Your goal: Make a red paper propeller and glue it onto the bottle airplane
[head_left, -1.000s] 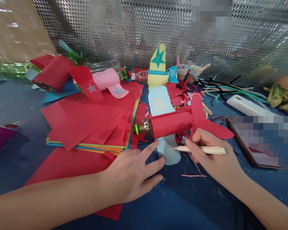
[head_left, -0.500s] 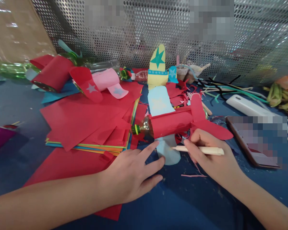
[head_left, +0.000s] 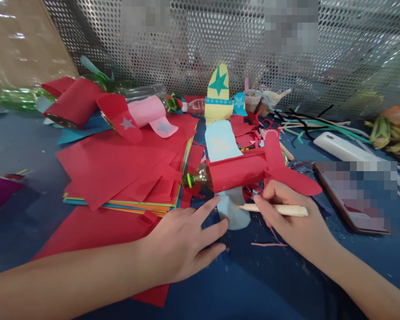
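A green-capped bottle wrapped in red paper (head_left: 240, 170) lies on its side, with a light blue paper wing (head_left: 222, 141) above it and another blue wing (head_left: 239, 218) below. Red paper fins (head_left: 295, 180) stand at its right end. My left hand (head_left: 186, 242) is spread, its fingertips resting on the left edge of the lower wing and on the table. Pinched in my right hand (head_left: 290, 218) is a cream pen (head_left: 280, 209), whose tip touches the lower wing.
Red and coloured sheets (head_left: 120, 164) are piled on the left. Other paper-covered bottles (head_left: 75, 102) lie behind them. A phone (head_left: 353, 200) and a white tool (head_left: 340, 146) are at the right. Behind stands a perforated metal panel (head_left: 216, 35), with red scraps and cords before it.
My right hand and the pen's back end have shifted very slightly left. The pen tip remains on the lower blue wing, and my left hand has not moved.
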Action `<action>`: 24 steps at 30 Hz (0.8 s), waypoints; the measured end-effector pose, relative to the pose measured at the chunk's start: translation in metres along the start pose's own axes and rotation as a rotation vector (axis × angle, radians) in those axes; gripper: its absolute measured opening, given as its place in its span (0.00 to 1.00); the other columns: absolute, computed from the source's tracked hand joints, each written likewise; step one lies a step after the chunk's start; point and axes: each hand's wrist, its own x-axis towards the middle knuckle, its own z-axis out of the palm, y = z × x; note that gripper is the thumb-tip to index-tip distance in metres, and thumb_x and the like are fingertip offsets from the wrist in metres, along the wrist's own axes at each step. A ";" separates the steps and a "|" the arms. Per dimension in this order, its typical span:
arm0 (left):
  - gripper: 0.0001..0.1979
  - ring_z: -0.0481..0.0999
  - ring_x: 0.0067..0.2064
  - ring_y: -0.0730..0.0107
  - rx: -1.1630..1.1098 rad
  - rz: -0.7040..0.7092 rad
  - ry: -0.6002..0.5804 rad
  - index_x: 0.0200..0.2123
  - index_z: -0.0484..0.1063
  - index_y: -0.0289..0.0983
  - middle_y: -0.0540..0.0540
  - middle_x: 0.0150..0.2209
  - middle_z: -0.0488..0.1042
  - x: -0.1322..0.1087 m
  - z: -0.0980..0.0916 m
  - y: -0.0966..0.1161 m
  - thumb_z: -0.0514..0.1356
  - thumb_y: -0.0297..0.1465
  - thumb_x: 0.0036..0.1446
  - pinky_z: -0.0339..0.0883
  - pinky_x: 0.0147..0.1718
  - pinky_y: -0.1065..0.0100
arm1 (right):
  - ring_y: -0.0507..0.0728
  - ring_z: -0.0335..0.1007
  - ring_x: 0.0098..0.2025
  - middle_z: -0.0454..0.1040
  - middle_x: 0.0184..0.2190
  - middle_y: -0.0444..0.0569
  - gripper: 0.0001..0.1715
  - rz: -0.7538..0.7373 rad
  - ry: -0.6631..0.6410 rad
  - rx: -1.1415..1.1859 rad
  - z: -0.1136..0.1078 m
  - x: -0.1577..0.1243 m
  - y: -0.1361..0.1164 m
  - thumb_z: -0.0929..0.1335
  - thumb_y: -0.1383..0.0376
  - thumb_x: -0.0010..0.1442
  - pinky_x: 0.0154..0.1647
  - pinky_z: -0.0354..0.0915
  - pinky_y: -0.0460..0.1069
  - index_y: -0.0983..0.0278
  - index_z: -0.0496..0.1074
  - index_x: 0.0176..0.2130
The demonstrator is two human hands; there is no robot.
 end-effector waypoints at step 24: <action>0.15 0.75 0.30 0.64 -0.008 0.010 0.003 0.48 0.71 0.41 0.34 0.57 0.65 0.000 0.002 0.000 0.49 0.37 0.63 0.71 0.26 0.61 | 0.47 0.52 0.14 0.57 0.12 0.36 0.16 -0.018 0.045 -0.055 -0.003 0.001 0.000 0.63 0.64 0.58 0.15 0.52 0.42 0.60 0.54 0.22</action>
